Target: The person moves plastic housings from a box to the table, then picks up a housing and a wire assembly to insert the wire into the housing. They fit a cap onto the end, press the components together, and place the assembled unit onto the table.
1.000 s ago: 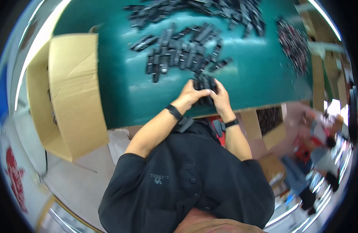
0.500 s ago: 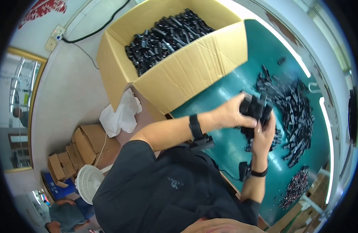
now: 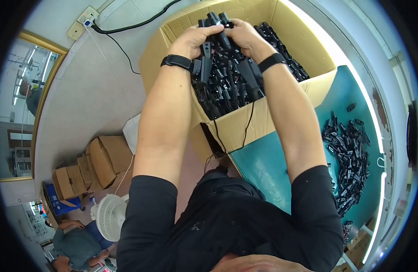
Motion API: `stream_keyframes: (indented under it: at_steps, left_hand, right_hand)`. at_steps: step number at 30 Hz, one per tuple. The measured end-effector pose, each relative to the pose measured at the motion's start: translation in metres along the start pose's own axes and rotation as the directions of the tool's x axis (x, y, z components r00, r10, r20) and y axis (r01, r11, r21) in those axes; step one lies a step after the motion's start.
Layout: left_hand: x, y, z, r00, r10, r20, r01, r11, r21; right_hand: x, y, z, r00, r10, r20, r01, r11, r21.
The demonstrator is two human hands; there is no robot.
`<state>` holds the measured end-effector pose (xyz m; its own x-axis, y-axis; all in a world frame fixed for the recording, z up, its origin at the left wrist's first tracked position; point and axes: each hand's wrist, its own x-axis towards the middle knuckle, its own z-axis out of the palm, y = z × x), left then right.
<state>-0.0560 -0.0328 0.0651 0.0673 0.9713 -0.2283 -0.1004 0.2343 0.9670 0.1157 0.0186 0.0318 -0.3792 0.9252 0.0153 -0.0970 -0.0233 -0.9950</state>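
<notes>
My left hand (image 3: 189, 41) and my right hand (image 3: 248, 37) are both closed round a small bundle of black, elongated plastic parts (image 3: 216, 21). They hold it between them over the far part of a large cardboard box (image 3: 304, 96). Below the hands the box is filled with many similar black parts (image 3: 227, 86), some with ridged ends. Both wrists wear black straps with dark modules, and thin black cables run down from these. The fingers on the far side of the bundle are partly hidden.
A loose heap of black parts (image 3: 351, 158) covers the right of the green tabletop (image 3: 268, 170). To the left stand a white fan (image 3: 111, 217) and small cardboard boxes (image 3: 107, 158). A black power cable (image 3: 141, 25) runs along the wall. Another person (image 3: 79, 245) sits at lower left.
Both hands have moved from above the green table, up and left to over the large box, carrying the bundle of black parts. The view has shifted along with them.
</notes>
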Motion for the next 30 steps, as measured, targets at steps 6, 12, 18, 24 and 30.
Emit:
stream_keyframes:
  at_steps: [6, 12, 18, 24, 30]
  left_hand:
    - [0.047, -0.065, -0.057, 0.92, -0.289, -0.265, 0.306, 0.952, 0.025]
    - [0.062, -0.111, -0.059, 0.889, -0.346, -0.301, 0.304, 0.936, -0.177]
    - [0.084, -0.178, -0.084, 0.738, -0.474, -0.481, 0.357, 0.878, -0.318]
    - [0.101, -0.192, -0.115, 0.716, -0.437, -0.545, 0.387, 0.898, -0.211]
    - [0.087, -0.154, -0.074, 0.593, -0.281, -0.755, 0.464, 0.885, 0.036]
  right_hand:
    - [0.008, 0.009, 0.035, 0.92, 0.362, 0.15, -0.34, 0.928, -0.155]
    - [0.053, 0.121, 0.038, 0.933, 0.31, 0.184, -0.219, 0.893, -0.394]
    - [0.027, 0.117, 0.066, 0.947, 0.26, 0.187, -0.041, 0.678, -0.734]
    - [0.025, 0.109, 0.077, 0.859, 0.465, 0.213, -0.079, 0.532, -0.843]
    - [0.025, 0.109, 0.062, 0.884, 0.311, 0.349, 0.143, 0.53, -0.836]
